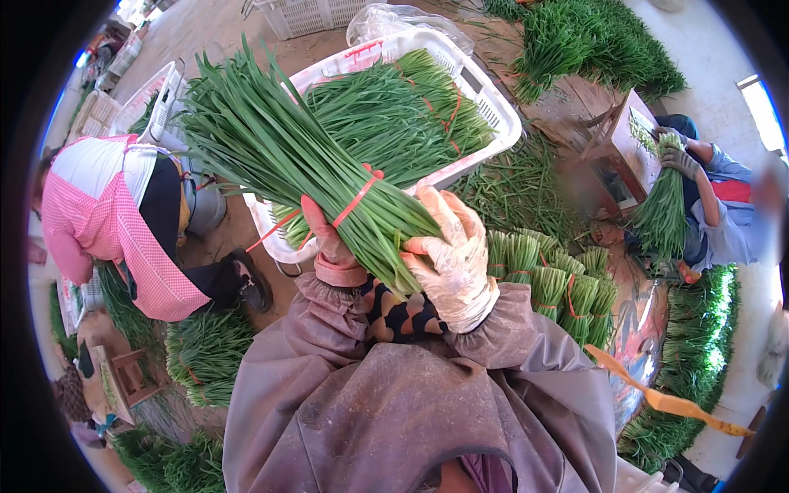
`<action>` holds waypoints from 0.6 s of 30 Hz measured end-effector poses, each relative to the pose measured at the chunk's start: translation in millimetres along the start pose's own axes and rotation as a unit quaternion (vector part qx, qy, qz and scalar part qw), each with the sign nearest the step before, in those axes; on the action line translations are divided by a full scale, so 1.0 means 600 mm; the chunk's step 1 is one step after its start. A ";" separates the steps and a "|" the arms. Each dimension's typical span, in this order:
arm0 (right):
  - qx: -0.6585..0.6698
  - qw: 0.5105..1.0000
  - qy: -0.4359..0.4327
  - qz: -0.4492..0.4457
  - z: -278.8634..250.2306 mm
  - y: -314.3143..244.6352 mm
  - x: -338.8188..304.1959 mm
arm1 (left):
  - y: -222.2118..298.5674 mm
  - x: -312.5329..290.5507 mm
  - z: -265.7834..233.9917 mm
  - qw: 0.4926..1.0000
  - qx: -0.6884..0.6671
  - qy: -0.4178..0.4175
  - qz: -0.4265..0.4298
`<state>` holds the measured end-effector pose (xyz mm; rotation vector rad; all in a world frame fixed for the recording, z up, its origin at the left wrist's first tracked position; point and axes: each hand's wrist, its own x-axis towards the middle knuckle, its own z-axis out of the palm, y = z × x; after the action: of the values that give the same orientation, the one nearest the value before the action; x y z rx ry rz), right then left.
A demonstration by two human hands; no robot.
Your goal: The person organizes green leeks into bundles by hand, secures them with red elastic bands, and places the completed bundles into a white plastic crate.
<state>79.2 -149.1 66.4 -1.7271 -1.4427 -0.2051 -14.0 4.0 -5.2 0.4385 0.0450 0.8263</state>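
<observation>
Brown floor (233,232) edges the white crate (503,123) beyond hands (454,261) gripping greens (316,164).

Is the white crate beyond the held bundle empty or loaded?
Loaded: green bundles, some red-banded, lie inside the crate; the held bundle hides part of it.

Can see a co-worker in a pink checked garment and dark trousers (131,238) bending over at nine o'clock, and a second co-worker in a light-blue shirt (723,218) at three, near a box-shaped wooden stand (612,164) at two. Can also make out a white slatted plastic crate (316,15) toward eleven, a crumpled clear plastic bag (407,18) at twelve, and a flat orange strip (670,403) at four.
</observation>
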 end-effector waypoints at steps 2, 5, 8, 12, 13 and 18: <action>0.044 0.999 0.008 0.024 0.016 -0.003 -0.009 | 0.004 0.002 -0.001 1.000 -0.008 -0.004 0.007; 0.075 0.995 -0.034 0.052 0.014 -0.006 -0.009 | 0.005 0.002 -0.019 0.999 0.020 0.008 0.025; 0.075 0.992 -0.063 0.083 0.015 -0.019 -0.001 | -0.005 -0.008 -0.021 0.999 -0.005 0.042 0.033; 0.005 0.991 -0.085 0.106 0.022 -0.037 0.016 | 0.000 -0.009 -0.031 0.999 0.005 0.031 0.037; 0.004 0.995 -0.052 0.085 0.033 -0.030 0.012 | -0.001 -0.008 -0.031 0.998 0.018 0.013 0.054; 0.051 0.992 -0.013 0.111 0.048 -0.022 0.014 | 0.005 -0.006 -0.031 0.998 -0.014 0.047 0.049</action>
<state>59.6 -123.9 60.0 -1.7944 -1.2459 0.0115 -22.0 9.9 -21.4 0.3774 0.0997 0.9427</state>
